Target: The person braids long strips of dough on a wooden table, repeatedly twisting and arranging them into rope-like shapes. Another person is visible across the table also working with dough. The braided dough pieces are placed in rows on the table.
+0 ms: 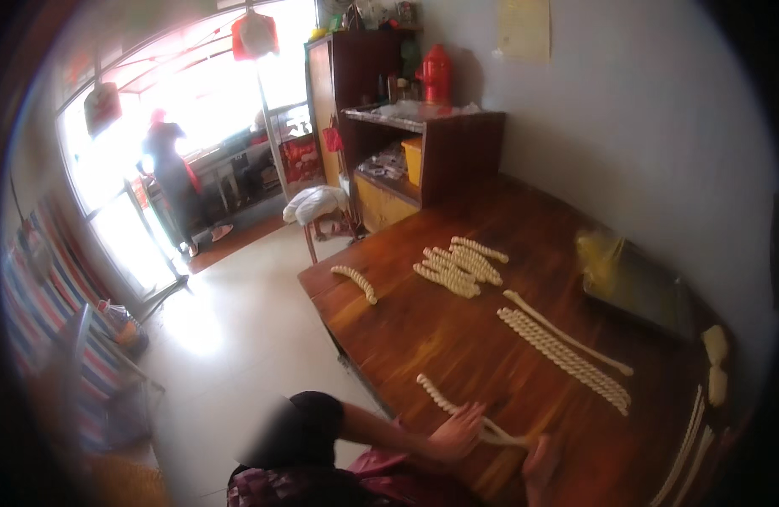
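Observation:
At the near edge of the wooden table (427,329), a partly twisted rope of pale dough (435,391) runs between my hands. My left hand (459,431) lies across its middle with the fingers stretched out; its palm side is hidden. Beyond that hand the rope is coiled, while the stretch towards the right looks smoother, like two strands. My right hand (540,459), blurred, is at the other end of the dough. Farther off lie a row of long dough twists (563,360), a plain dough strand (567,333), a group of short thick twists (459,266) and one separate short twist (356,283).
A dark tray (643,298) with a yellow plastic bag (598,256) stands by the wall. Dough pieces (716,367) and thin strands (684,443) lie at the right. A cabinet (462,158) bears a red thermos (435,73). A stool (316,206) and another person (167,165) are beyond the table.

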`<state>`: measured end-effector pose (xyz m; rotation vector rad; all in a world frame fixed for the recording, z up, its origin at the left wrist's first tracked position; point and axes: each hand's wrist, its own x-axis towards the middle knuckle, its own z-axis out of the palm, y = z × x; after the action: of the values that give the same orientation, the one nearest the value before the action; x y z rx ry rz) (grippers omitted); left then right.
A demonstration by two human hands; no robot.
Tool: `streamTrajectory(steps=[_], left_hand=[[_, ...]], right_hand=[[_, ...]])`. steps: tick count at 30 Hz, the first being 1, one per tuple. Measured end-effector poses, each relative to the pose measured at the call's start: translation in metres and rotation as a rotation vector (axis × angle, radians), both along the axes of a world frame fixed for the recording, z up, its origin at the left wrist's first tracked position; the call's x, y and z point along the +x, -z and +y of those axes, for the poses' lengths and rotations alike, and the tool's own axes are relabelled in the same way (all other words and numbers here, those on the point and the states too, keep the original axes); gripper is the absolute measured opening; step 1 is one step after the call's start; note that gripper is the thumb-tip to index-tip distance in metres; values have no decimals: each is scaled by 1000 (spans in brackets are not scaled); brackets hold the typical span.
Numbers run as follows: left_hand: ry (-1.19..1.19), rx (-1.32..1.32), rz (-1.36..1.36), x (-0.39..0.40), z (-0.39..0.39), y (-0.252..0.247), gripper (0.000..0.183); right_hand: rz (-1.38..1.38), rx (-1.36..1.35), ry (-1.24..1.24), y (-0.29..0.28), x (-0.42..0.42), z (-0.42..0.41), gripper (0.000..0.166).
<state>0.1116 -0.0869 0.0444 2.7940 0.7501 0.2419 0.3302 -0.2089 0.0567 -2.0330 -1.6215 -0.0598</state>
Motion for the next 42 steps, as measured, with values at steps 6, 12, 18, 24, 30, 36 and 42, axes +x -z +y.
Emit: streamTrajectory(steps=[6, 12, 18, 24, 30, 36, 42], left_hand=[[52, 149, -2, 49, 37, -33, 60], [81, 33, -65, -9, -15, 8, 46], [109, 84, 140, 66, 38, -37, 50], [120, 69, 6, 4, -26, -16, 50], [22, 42, -5, 65, 23, -36, 55], [189, 169, 102, -3, -30, -15, 50], [-39, 104, -11, 84, 25, -22, 51]], right_hand=[[-161, -55, 70, 5, -3, 15, 37], [56, -28, 8, -5, 3, 9, 19], [-55, 113, 53, -7, -4, 32, 16], [-73, 36, -87, -13, -27, -24, 19], [20, 50, 71, -1, -6, 35, 25], [-111, 14, -206, 2, -32, -34, 31], [64, 36, 135, 1, 3, 41, 30]])
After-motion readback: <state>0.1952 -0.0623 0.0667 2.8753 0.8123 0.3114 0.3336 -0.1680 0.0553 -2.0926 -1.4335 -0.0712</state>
